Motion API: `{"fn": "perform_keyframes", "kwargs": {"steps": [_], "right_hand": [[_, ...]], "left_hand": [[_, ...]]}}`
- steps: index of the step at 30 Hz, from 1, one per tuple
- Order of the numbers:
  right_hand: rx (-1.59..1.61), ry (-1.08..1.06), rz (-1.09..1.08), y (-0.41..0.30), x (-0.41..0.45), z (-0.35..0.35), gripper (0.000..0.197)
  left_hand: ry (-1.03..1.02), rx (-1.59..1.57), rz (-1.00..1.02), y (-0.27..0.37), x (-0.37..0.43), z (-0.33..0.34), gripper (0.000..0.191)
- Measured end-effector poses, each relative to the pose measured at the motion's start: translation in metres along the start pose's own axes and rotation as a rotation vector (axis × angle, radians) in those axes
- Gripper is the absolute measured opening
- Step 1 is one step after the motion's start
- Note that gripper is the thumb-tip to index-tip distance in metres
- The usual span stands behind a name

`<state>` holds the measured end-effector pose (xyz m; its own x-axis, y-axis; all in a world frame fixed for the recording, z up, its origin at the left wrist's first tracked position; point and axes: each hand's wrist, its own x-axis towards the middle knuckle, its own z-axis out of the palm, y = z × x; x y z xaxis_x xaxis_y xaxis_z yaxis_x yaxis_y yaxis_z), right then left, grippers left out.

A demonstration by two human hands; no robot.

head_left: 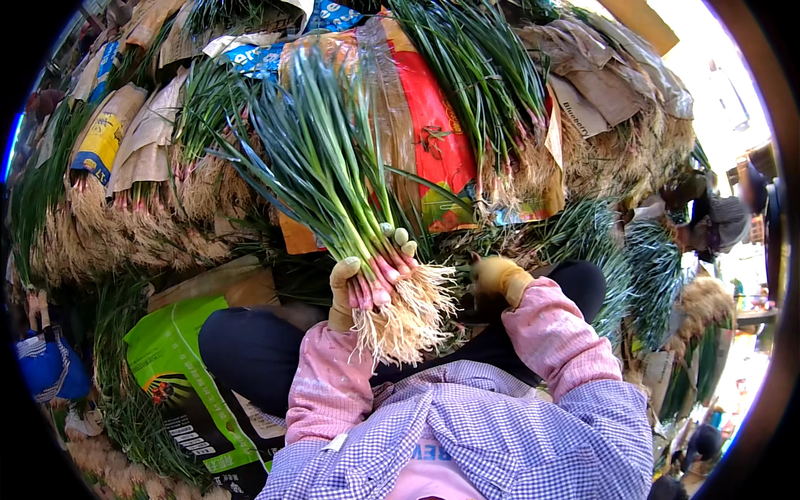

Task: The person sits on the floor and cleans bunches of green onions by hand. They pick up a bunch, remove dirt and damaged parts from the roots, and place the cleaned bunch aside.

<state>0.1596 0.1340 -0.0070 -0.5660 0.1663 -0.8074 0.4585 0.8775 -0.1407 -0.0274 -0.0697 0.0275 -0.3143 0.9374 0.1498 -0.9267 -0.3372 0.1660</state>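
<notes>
My gloved left hand [342, 292] grips a bunch of young garlic plants [325, 206] around its pinkish bulbs. The fingertips show on the far side of the stems. Long green leaves fan away from me, while a mass of pale roots [406, 319] hangs towards my lap. To the right, apart from the bunch, is my gloved right hand [498, 276], low beside my right knee. It is blurred, and its fingers cannot be made out clearly. Loose leaves and plants lie just beyond it.
A high pile of garlic bunches [462, 81] rises in front, partly wrapped in paper and printed bags. A red printed sack [434, 125] lies on it. More greens [653, 281] stand at right. A green and black bag [187, 369] is by my left knee. Other people are at both edges.
</notes>
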Motion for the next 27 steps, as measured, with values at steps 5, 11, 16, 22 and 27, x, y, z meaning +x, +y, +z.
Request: {"fn": "perform_keyframes", "kwargs": {"steps": [5,11,16,22,27], "right_hand": [[0.705,1.046,0.465,-0.004,-0.014,-0.100,0.023],[0.862,0.971,0.066,-0.029,-0.020,-0.087,0.019],[0.630,0.744,-0.425,-0.055,-0.036,-0.039,0.029],[0.303,0.343,0.102,0.041,-0.007,-0.013,0.022],[1.338,0.764,-0.247,-0.050,-0.016,-0.075,0.027]], "left_hand": [[0.130,0.053,-0.108,-0.025,0.011,-0.003,0.073],[0.222,0.125,-0.284,-0.014,0.013,-0.002,0.074],[0.145,0.243,-0.386,-0.017,0.012,-0.023,0.052],[0.274,0.161,-0.361,-0.028,0.011,-0.028,0.066],[0.142,0.191,-0.447,-0.027,0.008,-0.045,0.059]]}}
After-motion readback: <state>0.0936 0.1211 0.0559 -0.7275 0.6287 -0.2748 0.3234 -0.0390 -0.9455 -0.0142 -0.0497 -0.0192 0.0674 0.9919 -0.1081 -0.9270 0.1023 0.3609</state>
